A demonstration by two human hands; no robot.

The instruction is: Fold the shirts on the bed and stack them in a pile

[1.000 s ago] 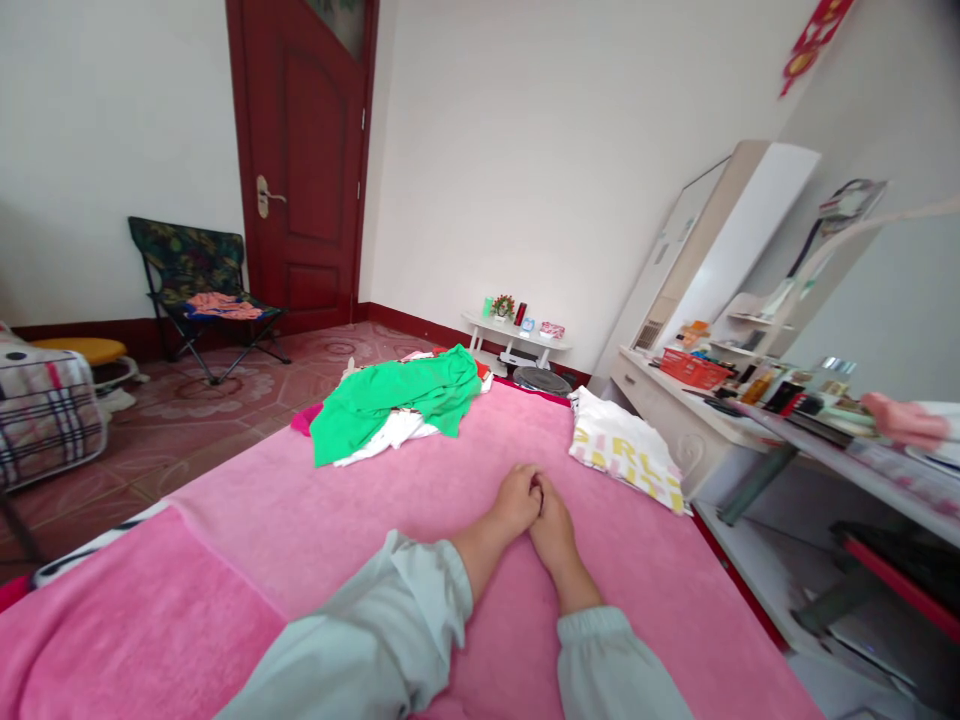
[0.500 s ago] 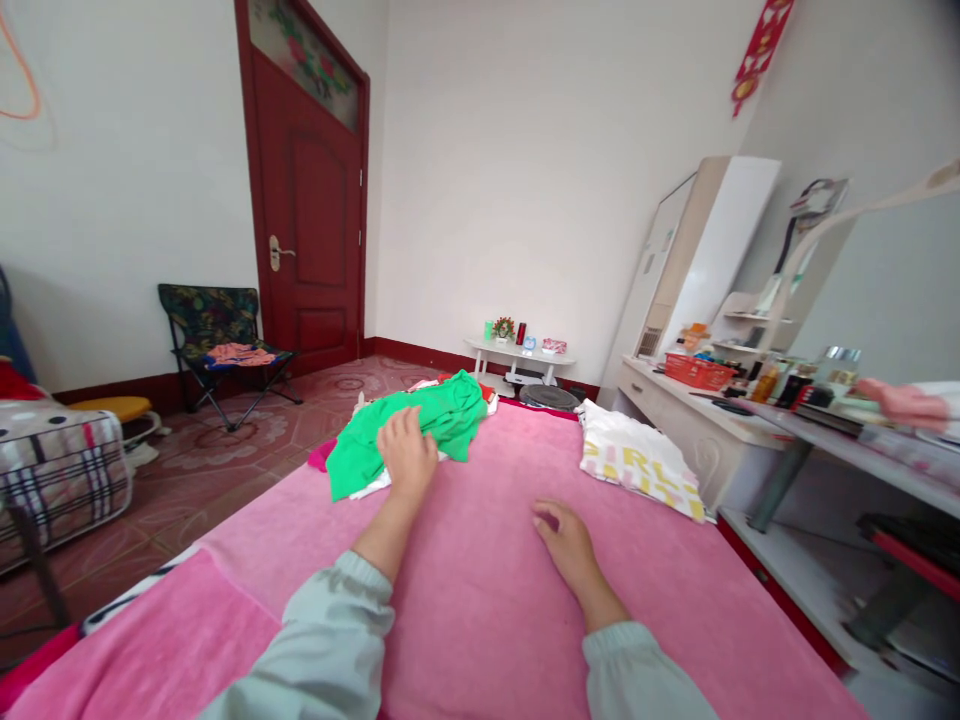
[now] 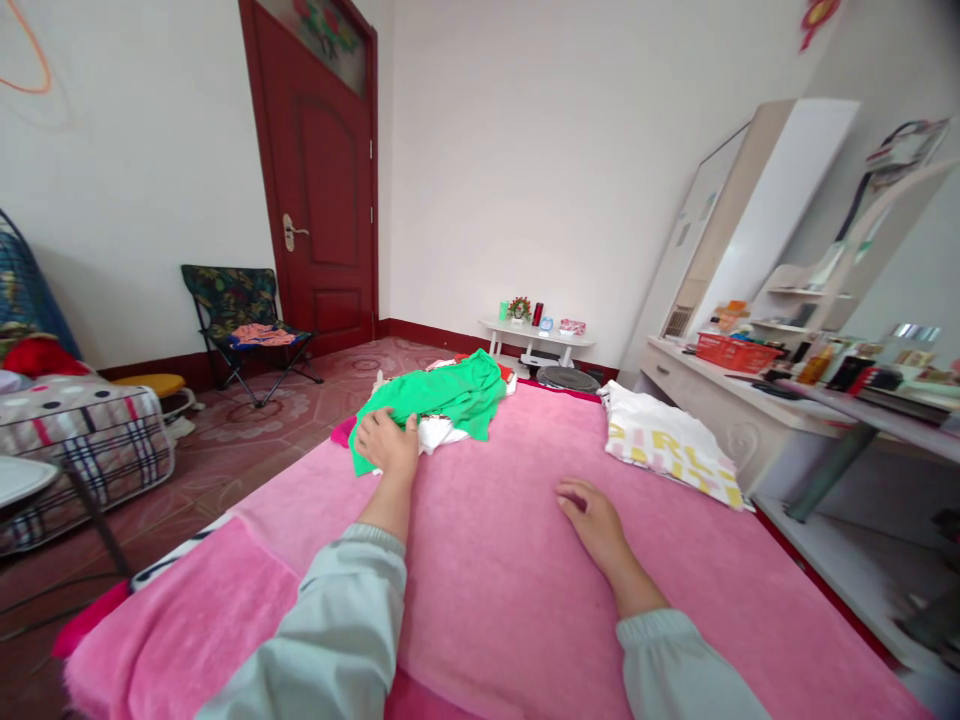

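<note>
A crumpled green garment (image 3: 457, 388) lies over other clothes near the far left of the pink blanket (image 3: 517, 560). My left hand (image 3: 386, 440) is on its near left part, palm down, thumb apart from the fingers; the fingertips rest against the green cloth. White cloth (image 3: 439, 433) shows from under the green one, just right of that hand. My right hand (image 3: 589, 515) hovers over or rests on the blanket, fingers loosely curved with a gap to the thumb, holding nothing. Beyond it to the right lies a folded white garment (image 3: 667, 440) with yellow and pink lettering.
A dressing table (image 3: 690, 375) with a red basket (image 3: 737, 352) and bottles stands along the right. At the far wall is a low white table (image 3: 536, 332). To the left are a folding chair (image 3: 244, 315), a checked bag (image 3: 112, 425) and a yellow stool (image 3: 154, 384).
My left hand has slid left across the green garment, uncovering white cloth beside it. My right hand has hardly moved. The whole view has shifted slightly.
</note>
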